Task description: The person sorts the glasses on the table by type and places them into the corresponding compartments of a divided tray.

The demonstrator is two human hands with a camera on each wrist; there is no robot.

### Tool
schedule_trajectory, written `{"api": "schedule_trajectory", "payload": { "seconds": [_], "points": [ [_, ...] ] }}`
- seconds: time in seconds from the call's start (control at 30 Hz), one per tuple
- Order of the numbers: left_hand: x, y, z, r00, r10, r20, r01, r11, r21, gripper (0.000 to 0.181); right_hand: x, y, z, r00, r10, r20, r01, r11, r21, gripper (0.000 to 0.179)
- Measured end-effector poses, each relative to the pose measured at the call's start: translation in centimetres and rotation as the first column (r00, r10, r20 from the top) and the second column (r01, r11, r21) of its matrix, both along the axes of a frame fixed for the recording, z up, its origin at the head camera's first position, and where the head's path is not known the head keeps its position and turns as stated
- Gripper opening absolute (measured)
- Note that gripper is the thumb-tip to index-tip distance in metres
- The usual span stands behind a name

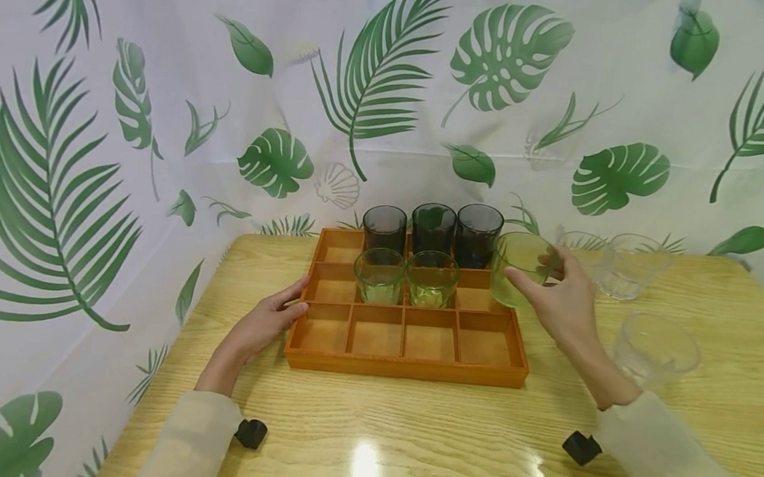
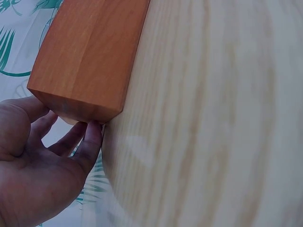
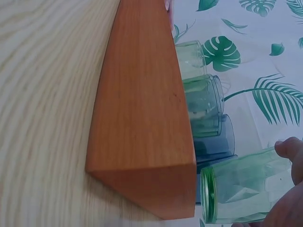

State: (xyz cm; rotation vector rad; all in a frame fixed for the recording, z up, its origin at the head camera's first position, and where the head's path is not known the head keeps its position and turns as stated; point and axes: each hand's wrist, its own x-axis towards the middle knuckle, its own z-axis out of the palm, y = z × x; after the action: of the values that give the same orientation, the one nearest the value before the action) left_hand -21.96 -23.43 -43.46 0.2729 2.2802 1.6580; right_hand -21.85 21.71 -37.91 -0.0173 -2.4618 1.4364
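A wooden divided tray (image 1: pixel 407 370) lies on the table. My left hand (image 1: pixel 261 329) grips its left end wall; in the left wrist view, fingertips press against the wooden end (image 2: pixel 78 111). With my right hand (image 1: pixel 565 297) I hold a green-tinted glass (image 1: pixel 514 276) over the right end of the middle row, thumb on the near side and fingers behind. The right wrist view has this glass (image 3: pixel 241 189) beside the tray's corner. Two more green glasses (image 1: pixel 379 278) stand in the middle row. Behind them, dark grey glasses (image 1: pixel 385 228) fill three back compartments.
Several clear glasses stand on the table to the right, one (image 1: pixel 657 350) close beside my right forearm and others (image 1: pixel 630 268) farther back. A white leaf-printed cloth (image 1: pixel 395 122) hangs behind and to the left. The tray's front row of compartments (image 1: pixel 428 342) holds no glasses.
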Motion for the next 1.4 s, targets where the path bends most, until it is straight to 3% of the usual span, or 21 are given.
{"api": "schedule_trajectory", "payload": {
  "seconds": [0.4,0.8,1.23,1.4],
  "points": [
    [0.0,0.1,-0.1,1.0,0.001,-0.001,-0.001,1.0,-0.001,0.063,-0.8,-2.3,-0.2,0.999,0.052,-0.004,-0.052,0.999,-0.007,0.082],
    [0.0,0.0,0.1,1.0,0.002,0.0,-0.002,1.0,0.0,0.062,-1.0,-2.8,-0.5,0.997,0.081,-0.01,-0.081,0.997,0.0,0.077],
    [0.0,0.0,0.1,1.0,0.008,0.004,-0.008,1.0,-0.003,0.063,-1.1,-2.7,-1.6,0.993,0.1,0.064,-0.103,0.994,0.036,0.091],
    [0.0,0.0,0.0,1.0,0.015,0.011,-0.015,1.0,-0.001,0.062,-1.0,-2.3,-1.9,0.98,0.12,0.156,-0.132,0.988,0.074,0.104]
  ]
}}
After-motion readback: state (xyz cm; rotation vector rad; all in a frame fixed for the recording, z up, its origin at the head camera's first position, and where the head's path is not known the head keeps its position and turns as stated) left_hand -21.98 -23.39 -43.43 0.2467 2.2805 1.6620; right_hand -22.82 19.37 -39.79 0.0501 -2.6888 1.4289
